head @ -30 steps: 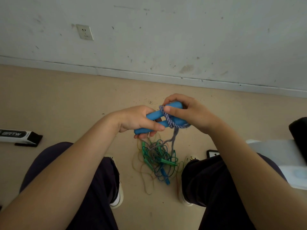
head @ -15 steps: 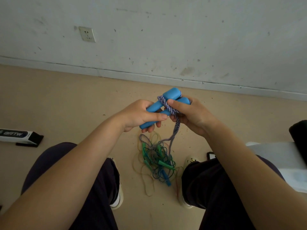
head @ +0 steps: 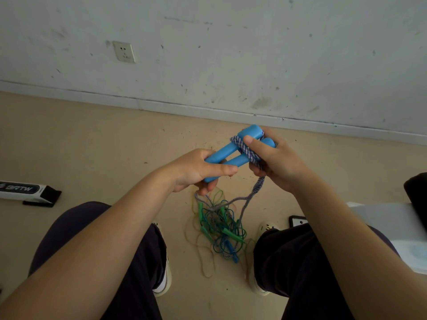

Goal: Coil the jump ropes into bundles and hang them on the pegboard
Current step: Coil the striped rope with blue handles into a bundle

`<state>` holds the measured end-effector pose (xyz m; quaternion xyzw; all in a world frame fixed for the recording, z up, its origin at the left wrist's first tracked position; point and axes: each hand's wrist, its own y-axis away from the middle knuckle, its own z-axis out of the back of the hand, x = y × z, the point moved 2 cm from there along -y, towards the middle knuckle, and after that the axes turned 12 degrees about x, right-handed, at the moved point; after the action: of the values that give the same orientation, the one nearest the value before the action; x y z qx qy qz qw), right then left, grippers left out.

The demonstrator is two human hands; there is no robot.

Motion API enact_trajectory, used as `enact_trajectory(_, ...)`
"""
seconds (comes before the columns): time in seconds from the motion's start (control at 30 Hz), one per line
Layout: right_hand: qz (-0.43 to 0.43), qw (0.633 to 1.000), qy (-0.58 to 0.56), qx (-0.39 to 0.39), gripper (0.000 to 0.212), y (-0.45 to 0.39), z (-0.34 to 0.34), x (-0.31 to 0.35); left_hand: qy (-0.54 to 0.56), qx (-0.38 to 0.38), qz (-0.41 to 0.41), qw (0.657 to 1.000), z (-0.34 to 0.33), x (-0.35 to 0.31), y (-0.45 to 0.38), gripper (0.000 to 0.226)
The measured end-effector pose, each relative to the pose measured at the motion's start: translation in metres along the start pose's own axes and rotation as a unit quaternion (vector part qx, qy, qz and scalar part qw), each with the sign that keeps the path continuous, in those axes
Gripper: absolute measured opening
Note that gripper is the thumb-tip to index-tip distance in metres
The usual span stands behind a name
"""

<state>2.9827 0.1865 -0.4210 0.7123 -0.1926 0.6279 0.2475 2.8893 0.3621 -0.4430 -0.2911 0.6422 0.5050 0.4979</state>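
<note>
Two blue jump-rope handles [head: 233,153] lie side by side, pointing up to the right. My left hand [head: 198,172] grips their lower ends, thumb laid across them. A purple-and-white braided rope [head: 245,148] is wound around the handles near their upper ends. My right hand [head: 270,162] holds the upper ends and pinches the wound rope under its thumb. The loose rope [head: 250,197] hangs from the right hand down to a tangled pile of green, blue and tan jump ropes [head: 221,229] on the floor between my feet. No pegboard is in view.
A white wall with a socket [head: 124,51] stands ahead above a beige floor [head: 92,144]. A white and black box [head: 27,192] lies on the floor at left. A phone [head: 298,221] and a white object [head: 390,227] sit at right beside my knee.
The handles have risen and swung from crossed to side by side. The rope has been pulled tighter around them, and more of it now hangs lifted off the pile.
</note>
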Motion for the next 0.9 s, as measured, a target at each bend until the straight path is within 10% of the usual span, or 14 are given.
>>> enact_trajectory(0.3,-0.045,0.998,-0.050,0.010,0.027,-0.002,-0.003,-0.008,0.032,0.047,-0.019,0.998,-0.005,0.000,-0.002,0.024)
enact_trajectory(0.53,-0.036,0.993,-0.108,0.029,0.036,-0.007,-0.007,-0.010,0.054,-0.035,-0.073,0.995,-0.007,-0.001,-0.008,0.024)
enact_trajectory(0.9,-0.094,0.986,0.131,0.035,0.018,-0.001,-0.005,-0.005,0.086,-0.262,-0.076,0.958,0.024,-0.001,-0.004,0.026)
